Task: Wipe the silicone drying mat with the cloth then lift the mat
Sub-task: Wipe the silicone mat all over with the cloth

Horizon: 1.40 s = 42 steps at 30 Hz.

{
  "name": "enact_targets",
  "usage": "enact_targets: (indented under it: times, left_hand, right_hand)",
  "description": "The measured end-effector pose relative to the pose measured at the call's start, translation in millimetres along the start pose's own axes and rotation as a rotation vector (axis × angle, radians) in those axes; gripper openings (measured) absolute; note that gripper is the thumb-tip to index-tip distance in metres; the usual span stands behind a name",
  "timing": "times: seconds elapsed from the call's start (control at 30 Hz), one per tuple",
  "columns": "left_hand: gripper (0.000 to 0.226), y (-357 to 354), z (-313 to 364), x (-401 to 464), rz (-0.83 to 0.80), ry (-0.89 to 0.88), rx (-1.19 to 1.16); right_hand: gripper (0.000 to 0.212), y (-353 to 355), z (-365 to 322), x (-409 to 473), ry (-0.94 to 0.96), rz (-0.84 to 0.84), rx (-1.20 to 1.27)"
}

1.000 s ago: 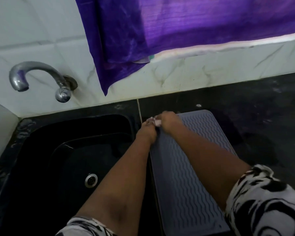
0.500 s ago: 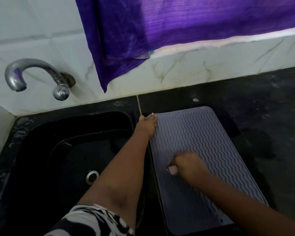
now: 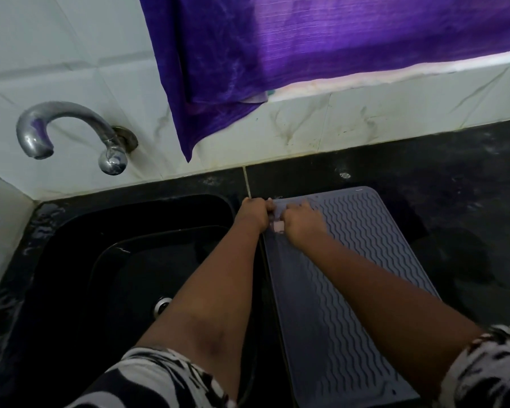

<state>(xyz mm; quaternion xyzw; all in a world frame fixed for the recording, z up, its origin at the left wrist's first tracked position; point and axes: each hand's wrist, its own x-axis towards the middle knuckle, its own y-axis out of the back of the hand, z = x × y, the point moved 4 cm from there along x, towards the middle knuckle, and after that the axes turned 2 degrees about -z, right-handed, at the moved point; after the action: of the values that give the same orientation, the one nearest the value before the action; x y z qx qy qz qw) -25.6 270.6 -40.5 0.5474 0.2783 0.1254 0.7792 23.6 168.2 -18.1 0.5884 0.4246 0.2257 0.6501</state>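
Right hand (image 3: 302, 223) back up from mid-mat to the 11 o'clock corner of the mat (image 3: 351, 290) — grip closed on the pale cloth (image 3: 277, 226). Left hand (image 3: 255, 213) pinches that corner edge. Mat flat on bench (image 3: 454, 178), beside sink (image 3: 130, 260) — wiping continues, lift not begun.

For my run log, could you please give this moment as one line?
stage: wiping | right hand: cloth on mat, far-left corner | left hand: pinning mat edge | mat: flat

Cloth (image 3: 277, 227) mostly hidden inside right hand (image 3: 302, 222).
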Motion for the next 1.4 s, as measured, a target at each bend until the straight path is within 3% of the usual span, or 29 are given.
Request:
enact_targets:
  times: [0.1,0.2,0.3,0.37,0.53,0.8,0.97,1.13,1.3,1.4]
  left_hand:
    - [0.041,-1,-4,2,0.01,0.037,-0.05]
    - [0.042,3,-5,-6,-0.013,0.088,-0.138]
    - [0.038,2,-7,-3,0.035,0.051,-0.08]
    - [0.038,2,-5,-4,0.04,0.063,-0.058]
    - [0.052,1,-6,-3,0.03,0.05,-0.086]
    - [0.039,-2,-8,-1,0.01,0.055,-0.116]
    - [0.04,5,-6,-6,0.06,0.112,-0.261]
    - [0.041,2,-2,-7,0.025,0.079,-0.094]
    - [0.041,1,1,-12,-0.011,0.063,-0.003]
    - [0.043,1,6,-20,-0.01,0.055,-0.057]
  right_hand:
    - [0.023,-5,1,-21,0.016,-0.198,-0.01]
    - [0.037,1,9,-28,0.083,-0.373,-0.01]
    - [0.04,28,17,2,0.076,-0.19,0.084]
    - [0.036,33,8,15,0.067,-0.056,-0.015]
    - [0.028,11,1,18,0.014,0.042,-0.054]
    - [0.037,-3,7,9,0.076,-0.108,-0.11]
    - [0.033,-2,20,-19,0.08,-0.218,0.106]
    - [0.036,-16,22,-78,0.072,-0.211,0.153]
    - [0.039,-27,19,-128,0.12,-0.352,0.064]
    - [0.036,-22,27,-147,0.129,-0.538,0.114]
